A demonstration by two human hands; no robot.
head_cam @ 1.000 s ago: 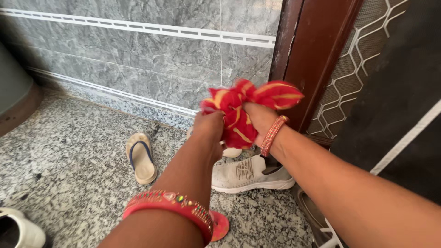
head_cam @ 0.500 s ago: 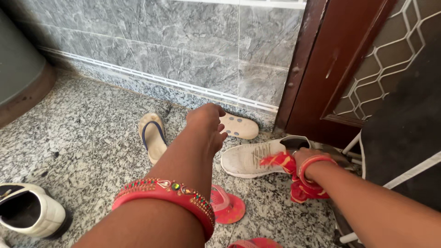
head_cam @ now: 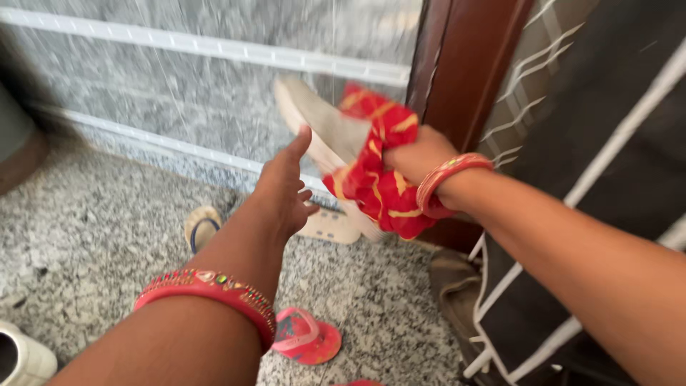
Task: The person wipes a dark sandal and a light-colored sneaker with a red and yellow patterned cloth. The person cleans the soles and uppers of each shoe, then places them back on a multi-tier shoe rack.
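Speckled granite floor (head_cam: 93, 243) below grey tiled wall; brown door frame (head_cam: 471, 64) upper right. Sandal (head_cam: 196, 225), pale clog (head_cam: 332, 227) centre, pink slipper (head_cam: 307, 337) at bottom. Right hand (head_cam: 421, 156), fingers closed, grips red cloth (head_cam: 379, 179) and white shoe (head_cam: 321, 129), lifted at upper centre. Left hand (head_cam: 284, 191) outstretched, fingers open, just left of shoe.

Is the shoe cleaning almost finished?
Only partly. The white sneaker is already off the floor, held up in the right hand together with the red and yellow cloth. The left hand is open, reaching toward it. The beige sandals, pink slipper and another white shoe lie untouched on the granite floor.
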